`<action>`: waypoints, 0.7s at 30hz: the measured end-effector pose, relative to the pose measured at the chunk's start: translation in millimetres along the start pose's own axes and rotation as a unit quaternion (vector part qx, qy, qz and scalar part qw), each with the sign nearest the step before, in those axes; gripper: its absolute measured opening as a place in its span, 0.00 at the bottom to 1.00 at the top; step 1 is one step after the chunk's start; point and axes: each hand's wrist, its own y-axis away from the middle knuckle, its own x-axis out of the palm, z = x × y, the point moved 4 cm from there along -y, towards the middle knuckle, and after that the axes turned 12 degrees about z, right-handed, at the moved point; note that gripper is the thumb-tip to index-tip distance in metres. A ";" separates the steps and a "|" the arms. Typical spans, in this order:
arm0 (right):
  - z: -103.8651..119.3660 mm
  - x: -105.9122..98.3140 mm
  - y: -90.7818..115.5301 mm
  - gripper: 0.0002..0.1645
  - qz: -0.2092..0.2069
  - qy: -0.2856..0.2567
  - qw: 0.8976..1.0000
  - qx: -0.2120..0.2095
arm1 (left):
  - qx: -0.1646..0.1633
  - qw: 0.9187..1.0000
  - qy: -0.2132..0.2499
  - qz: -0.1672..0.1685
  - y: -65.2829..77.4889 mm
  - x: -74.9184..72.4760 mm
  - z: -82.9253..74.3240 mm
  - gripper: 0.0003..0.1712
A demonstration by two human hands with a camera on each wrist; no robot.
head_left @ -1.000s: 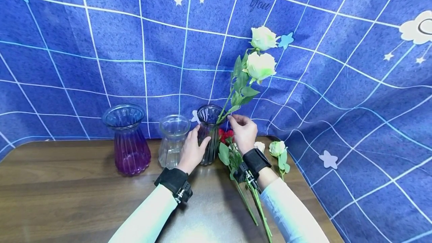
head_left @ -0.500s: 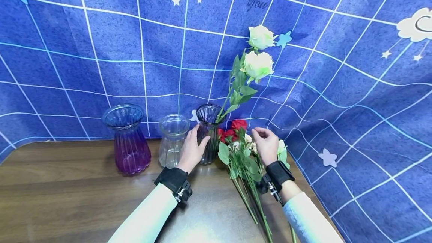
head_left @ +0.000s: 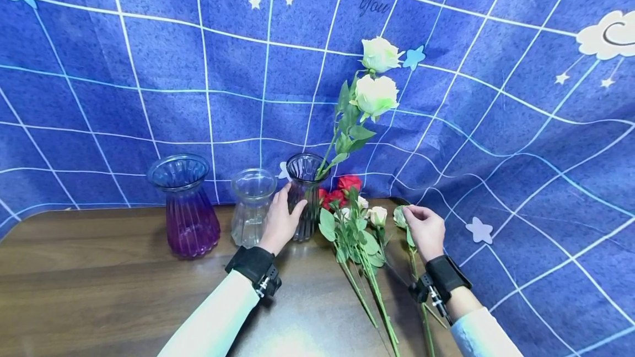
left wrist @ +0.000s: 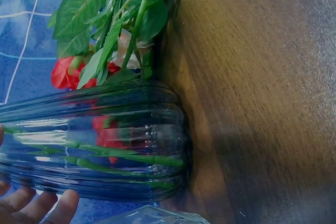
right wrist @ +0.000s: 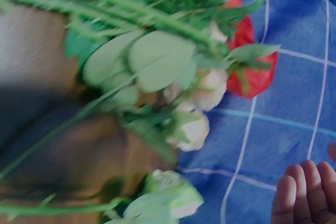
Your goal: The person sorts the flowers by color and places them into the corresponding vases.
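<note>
Blue cloth (head_left: 238, 114) printed with white grid lines, stars and clouds hangs behind a brown wooden counter (head_left: 89, 274). Along its back we have a blue-to-purple vase (head_left: 193, 216), a clear vase (head_left: 244, 222) and, just beside that, a dark vase (head_left: 312, 211). Two pale roses (head_left: 376, 95) lean to the right out of the dark vase; only our left wrist view shows, through the glass, the green stems (left wrist: 131, 156) reaching down near its base.

Our left hand (head_left: 280, 225) holds the dark vase, thumb across the front and fingers along the side. To its right, red flowers (head_left: 349, 183) and cream flowers (head_left: 378, 216) lie bunched on the counter, stems towards us.

Our right hand (head_left: 428, 231) is over a loose pale rose (head_left: 399, 217) further right. From the head, thumb and forefinger seem to meet at the bloom; our right wrist view shows the fingers (right wrist: 301, 190) relaxed, thumb apart, holding nothing, with blue cloth visible between them and that rose.
</note>
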 end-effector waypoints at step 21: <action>-91.8 -11.7 30.6 0.16 0.159 0.164 0.971 0.065 | 0.023 0.999 0.001 -0.027 1.3 -1.0 -1.4 0.35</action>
